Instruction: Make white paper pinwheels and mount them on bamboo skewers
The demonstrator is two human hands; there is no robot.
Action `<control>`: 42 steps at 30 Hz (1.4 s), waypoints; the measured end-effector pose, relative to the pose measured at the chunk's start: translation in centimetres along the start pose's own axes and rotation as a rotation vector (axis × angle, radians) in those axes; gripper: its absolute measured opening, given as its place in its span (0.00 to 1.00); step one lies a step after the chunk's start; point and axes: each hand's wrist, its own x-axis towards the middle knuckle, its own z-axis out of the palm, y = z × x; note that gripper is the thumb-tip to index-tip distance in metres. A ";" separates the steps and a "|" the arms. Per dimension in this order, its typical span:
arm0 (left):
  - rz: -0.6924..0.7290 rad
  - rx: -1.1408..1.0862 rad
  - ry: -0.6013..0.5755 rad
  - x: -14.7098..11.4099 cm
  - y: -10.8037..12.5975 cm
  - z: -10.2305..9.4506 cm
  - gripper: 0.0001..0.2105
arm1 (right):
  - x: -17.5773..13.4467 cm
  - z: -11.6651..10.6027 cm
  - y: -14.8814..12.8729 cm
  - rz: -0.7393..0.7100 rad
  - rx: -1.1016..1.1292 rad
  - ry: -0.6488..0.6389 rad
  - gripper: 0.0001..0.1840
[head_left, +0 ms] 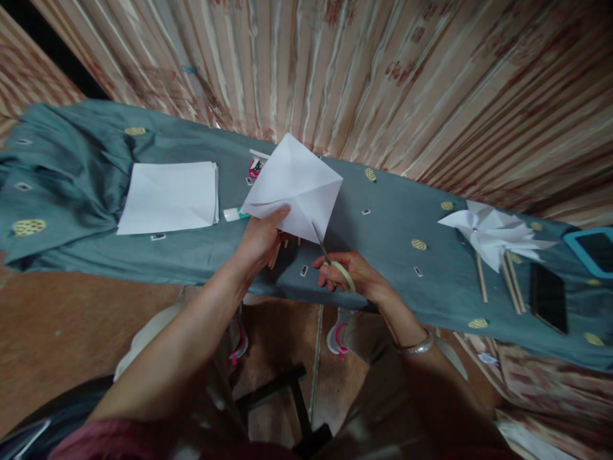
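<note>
My left hand [264, 237] grips a square sheet of white paper [299, 176] by its near left edge, thumb on top. Crease lines cross the sheet, which is held up over the cloth-covered table. In my right hand [352, 273] are scissors [342, 275] with pale green handles, fingers through the loops. Their blades meet the paper at its near corner, along a diagonal crease. Below the paper, partly hidden, lie several wooden sticks [274, 257]. A white and green tube [234, 214] and a small red box [255, 167] show beside the paper's left side.
A stack of white paper [168, 197] lies on the left of the green tablecloth [383, 255]. At the right are white paper pinwheels [491, 231] on sticks, a black phone [548, 298] and a blue-framed device [594, 250]. A pleated curtain [306, 70] hangs behind the table.
</note>
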 end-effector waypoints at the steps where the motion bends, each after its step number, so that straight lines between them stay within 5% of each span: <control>1: -0.002 -0.003 0.001 0.0 0.0 0.0 0.20 | 0.0 0.0 0.0 0.000 0.001 -0.001 0.26; 42: 0.022 0.068 0.009 0.4 -0.1 -0.5 0.18 | 0.3 -0.1 0.4 0.047 0.051 -0.012 0.29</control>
